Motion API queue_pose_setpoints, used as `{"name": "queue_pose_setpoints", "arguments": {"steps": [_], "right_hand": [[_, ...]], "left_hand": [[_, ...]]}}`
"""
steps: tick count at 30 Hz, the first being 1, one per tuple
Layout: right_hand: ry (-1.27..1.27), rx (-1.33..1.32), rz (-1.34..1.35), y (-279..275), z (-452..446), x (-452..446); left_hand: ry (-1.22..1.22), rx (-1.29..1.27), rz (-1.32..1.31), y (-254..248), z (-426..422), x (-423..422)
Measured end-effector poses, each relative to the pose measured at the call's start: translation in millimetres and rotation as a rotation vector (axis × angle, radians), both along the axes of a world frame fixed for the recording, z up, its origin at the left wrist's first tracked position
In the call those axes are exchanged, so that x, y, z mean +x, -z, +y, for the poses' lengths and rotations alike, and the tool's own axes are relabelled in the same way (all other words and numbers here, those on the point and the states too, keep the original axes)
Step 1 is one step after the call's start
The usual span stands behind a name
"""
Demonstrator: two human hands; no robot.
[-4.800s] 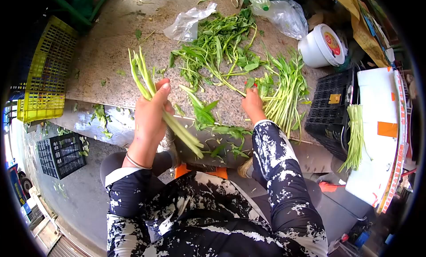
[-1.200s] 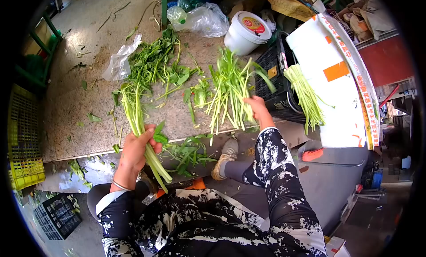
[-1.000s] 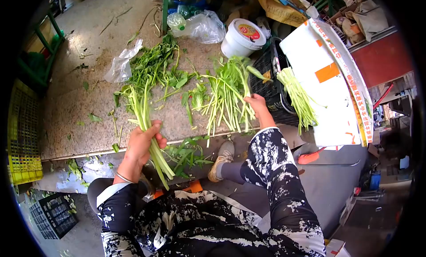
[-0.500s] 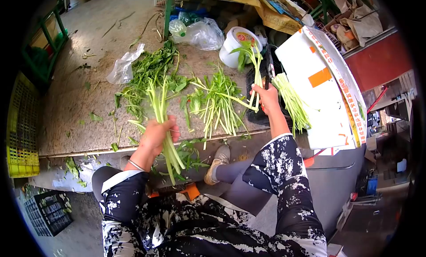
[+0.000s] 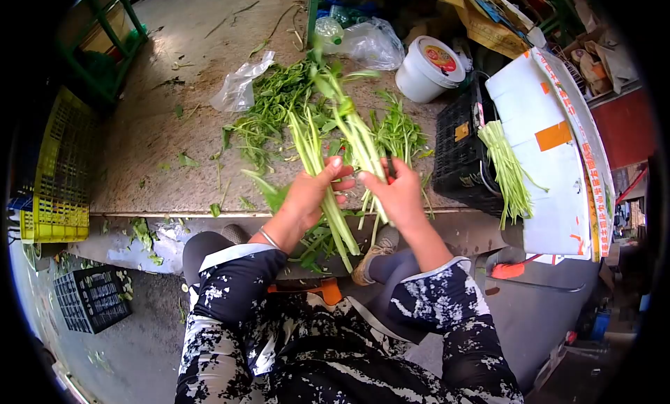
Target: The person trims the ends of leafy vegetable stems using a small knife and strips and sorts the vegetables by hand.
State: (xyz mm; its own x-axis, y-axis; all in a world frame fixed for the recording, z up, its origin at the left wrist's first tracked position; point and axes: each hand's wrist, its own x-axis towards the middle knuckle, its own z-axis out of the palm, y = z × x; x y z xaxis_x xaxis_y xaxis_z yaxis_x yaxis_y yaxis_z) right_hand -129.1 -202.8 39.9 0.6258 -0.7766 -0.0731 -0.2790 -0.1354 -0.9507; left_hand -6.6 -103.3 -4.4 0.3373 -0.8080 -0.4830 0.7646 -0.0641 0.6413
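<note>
My left hand is closed around a bunch of pale green vegetable stalks, whose ends hang down past my palm. Beside it, my right hand grips a second bunch of leafy stalks, leaves pointing up and away from me. A small dark object shows between the right fingers, mostly hidden. The two hands are close together above the ledge's front edge. Behind the right hand lie more leafy stalks, partly covered. A heap of loose green leaves spreads on the concrete ledge.
To the right, trimmed stalks lean by a white foam box, next to a black crate. A white bucket and plastic bags stand behind. At left are a yellow crate and a black basket.
My right hand has come left with its stalks, from near the trimmed pile to beside my left hand. The view has shifted, and the left hand still holds its bunch.
</note>
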Motion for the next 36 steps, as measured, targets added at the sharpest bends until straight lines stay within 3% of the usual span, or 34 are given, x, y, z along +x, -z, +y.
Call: {"name": "queue_pose_setpoints", "arguments": {"steps": [3, 5, 6, 7, 8, 11, 13, 14, 15, 19, 21, 22, 23, 25, 27, 28, 36], "right_hand": [[-0.084, -0.073, 0.109, 8.8, 9.9, 5.2], [-0.129, -0.041, 0.036, 16.9, 16.3, 10.7], [-0.144, 0.005, -0.046, 16.0, 21.2, 15.5], [-0.084, 0.173, 0.107, 9.0, 23.9, 14.1], [-0.107, 0.160, -0.014, 15.8, 23.2, 11.7], [-0.158, 0.035, 0.020, 33.0, 26.3, 14.5], [-0.173, 0.066, -0.009, 46.4, 35.6, 27.8], [-0.182, -0.130, -0.073, 62.7, 40.6, 37.8], [-0.232, -0.094, 0.082, 46.4, 33.3, 31.8], [-0.331, -0.176, 0.019, 43.3, 45.9, 30.6], [-0.309, -0.143, 0.082, 30.9, 37.4, 25.5], [-0.166, -0.126, 0.023, 32.6, 33.8, 28.7], [-0.026, -0.107, -0.037, 33.4, 28.8, 29.9], [0.012, -0.094, -0.035, 28.9, 23.8, 28.6], [0.026, 0.192, -0.304, 23.6, 24.9, 28.3], [0.086, 0.110, -0.245, 32.2, 24.5, 34.7], [0.096, -0.174, -0.047, 50.2, 23.0, 45.5]], "left_hand": [[-0.062, -0.095, 0.004, 0.8, -3.7, 3.2], [-0.074, -0.148, 0.009, 10.9, -7.2, 9.0], [-0.128, -0.105, 0.002, 13.3, -4.9, 10.3], [-0.172, -0.071, -0.004, 12.7, -6.5, 9.2], [-0.183, -0.093, 0.011, 33.9, -12.1, 16.2], [-0.129, -0.165, 0.143, 30.0, -7.6, 30.4], [-0.146, -0.186, 0.105, 30.0, 3.4, 40.0], [-0.111, -0.224, 0.022, 40.9, 12.3, 51.8], [-0.082, -0.220, 0.070, 48.7, 5.5, 56.4], [-0.033, -0.281, -0.088, 46.9, 26.6, 63.7], [-0.004, -0.211, 0.024, 34.4, 29.8, 59.8], [-0.099, -0.108, -0.081, 23.0, 29.5, 45.1], [-0.084, 0.006, -0.145, 53.4, 36.1, 70.1], [-0.164, 0.141, -0.236, -2.5, 29.2, 21.7], [-0.048, 0.085, -0.317, 13.7, 34.4, 20.4], [0.058, 0.030, -0.395, 22.6, 36.4, 20.3], [0.026, 0.000, -0.311, 25.8, 40.4, 11.8]]}}
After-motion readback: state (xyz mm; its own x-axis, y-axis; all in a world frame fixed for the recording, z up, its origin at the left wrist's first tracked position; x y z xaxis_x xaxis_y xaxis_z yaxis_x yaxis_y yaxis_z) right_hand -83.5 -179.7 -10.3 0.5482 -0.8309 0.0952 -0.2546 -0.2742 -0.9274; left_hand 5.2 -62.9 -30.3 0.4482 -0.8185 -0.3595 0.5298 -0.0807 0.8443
